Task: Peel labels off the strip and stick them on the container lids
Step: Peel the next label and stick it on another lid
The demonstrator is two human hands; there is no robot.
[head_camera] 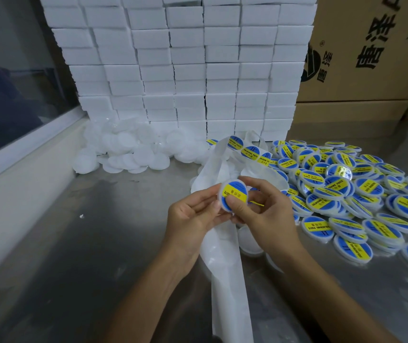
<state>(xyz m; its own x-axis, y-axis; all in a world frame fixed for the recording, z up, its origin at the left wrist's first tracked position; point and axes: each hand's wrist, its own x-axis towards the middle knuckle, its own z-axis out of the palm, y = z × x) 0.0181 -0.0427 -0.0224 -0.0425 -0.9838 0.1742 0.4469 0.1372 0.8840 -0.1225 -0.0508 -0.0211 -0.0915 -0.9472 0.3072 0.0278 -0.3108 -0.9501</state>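
1. Pressing a label [234, 195] onto a lid [232, 197], both hands meet just above the bench [99, 231]; the lid sits between them, its labelled face tilted up toward the camera.
2. The left hand [193, 219] carries the lid: its grip is narrow, fingertips pinching the lid's left rim, palm turned inward, forearm running back toward the near edge.
3. The right hand [260, 211] closes on the lid from the other side, thumb flat across the lower right of the label, fingers curled over the far rim. It holds the lid too, and seems to be smoothing the label down.
4. The label's yellow band, its long axis, runs from upper left to lower right between the two grips.
5. The strip [252, 153] lies beyond the grips and a little right, arching up with several unpeeled labels on it; its bare backing trails down beneath the hands toward the near edge.
6. Blank lids [123, 149] lie far left of the grips, well apart; the left hand is nearer them.
7. Labelled lids [346, 189] are heaped close on the right, nearest the right hand, so I judge the finished lid goes that way.
8. The next label calls for a reach forward to the strip, likely by the right hand.
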